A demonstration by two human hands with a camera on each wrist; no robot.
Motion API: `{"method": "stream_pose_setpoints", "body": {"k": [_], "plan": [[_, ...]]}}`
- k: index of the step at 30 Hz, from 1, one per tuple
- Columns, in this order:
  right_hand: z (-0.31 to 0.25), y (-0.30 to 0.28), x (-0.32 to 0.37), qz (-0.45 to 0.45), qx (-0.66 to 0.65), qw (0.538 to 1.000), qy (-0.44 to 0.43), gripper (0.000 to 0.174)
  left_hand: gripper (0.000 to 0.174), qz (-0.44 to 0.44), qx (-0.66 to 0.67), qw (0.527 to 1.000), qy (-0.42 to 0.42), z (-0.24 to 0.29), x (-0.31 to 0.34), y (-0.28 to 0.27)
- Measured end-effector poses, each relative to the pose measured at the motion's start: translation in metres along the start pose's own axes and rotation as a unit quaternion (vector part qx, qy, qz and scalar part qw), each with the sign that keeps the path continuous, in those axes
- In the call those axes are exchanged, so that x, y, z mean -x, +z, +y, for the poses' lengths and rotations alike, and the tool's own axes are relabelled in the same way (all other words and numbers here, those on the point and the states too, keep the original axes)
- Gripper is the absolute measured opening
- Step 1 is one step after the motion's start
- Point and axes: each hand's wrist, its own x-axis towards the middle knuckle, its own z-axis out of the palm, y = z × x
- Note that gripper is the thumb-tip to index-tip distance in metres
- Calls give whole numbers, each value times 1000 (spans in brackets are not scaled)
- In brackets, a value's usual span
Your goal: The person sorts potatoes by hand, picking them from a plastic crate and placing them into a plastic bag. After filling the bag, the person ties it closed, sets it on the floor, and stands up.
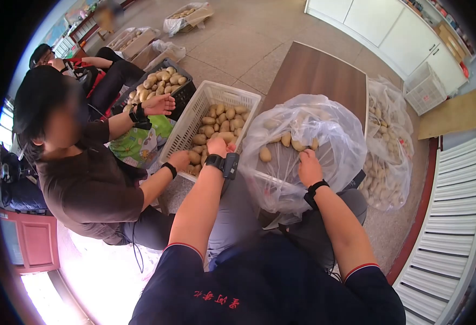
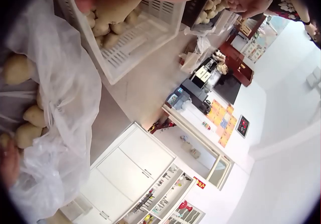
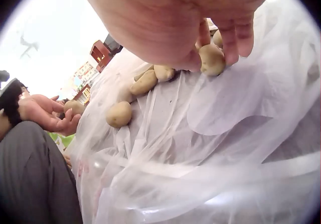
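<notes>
Over the white crate (image 1: pixel 167 142), my left hand (image 1: pixel 216 146) grips a potato (image 2: pixel 118 4), its fingers curled along the side. Several more potatoes (image 1: pixel 208 127) lie in that crate below it. My right hand (image 1: pixel 309 169) reaches inside a clear plastic bag (image 1: pixel 338 154) that stands open on the brown tabletop. In the right wrist view its thumb and fingers pinch a potato (image 3: pixel 212 60) from either side. A short row of potatoes (image 3: pixel 144 82) sits beside it in the bag, and a single potato (image 3: pixel 119 114) lies nearer the bag's left side.
Another person (image 1: pixel 89 179) sits at the left, one hand by the white crate. Behind it stands a black crate (image 1: pixel 186 95) of potatoes. A filled bag of potatoes (image 1: pixel 387 162) rests on the floor right of the brown table (image 1: pixel 324 70), near a white radiator (image 1: pixel 444 206).
</notes>
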Motion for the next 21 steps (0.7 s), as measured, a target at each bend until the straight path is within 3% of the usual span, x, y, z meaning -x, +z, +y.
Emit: {"method": "stream_pose_setpoints", "body": {"k": [1,2,5,9,12,15,16,17,18,20,21], "plan": [[2,1,0,0,-8,1000,-3,28,34,32,193,977,-85,3,1,0],[3,2,0,1,-15,1000,-6,27,36,63,378,909,-166,10,6,1],[4,-2,4,-32,-14,999,19,26,36,87,351,927,-98,66,91,41],[9,-1,10,-60,-8,997,47,28,28,87,317,943,-51,77,106,53],[19,8,10,-28,-77,996,37,31,27,87,291,950,-69,82,108,58],[25,16,4,47,-136,988,60,26,30,32,273,959,-64,82,110,61],[27,17,-1,7,-317,934,164,25,31,6,259,965,-47,81,112,62],[25,13,-4,-33,-483,835,261,24,33,-22,244,969,-30,81,116,63],[24,9,-4,-32,-482,835,261,24,33,-23,244,969,-31,82,119,65],[19,1,-3,-54,-670,669,315,26,34,-40,234,971,-24,85,126,69],[14,-3,-2,-54,-671,669,316,26,34,-41,233,971,-24,88,131,71]]}}
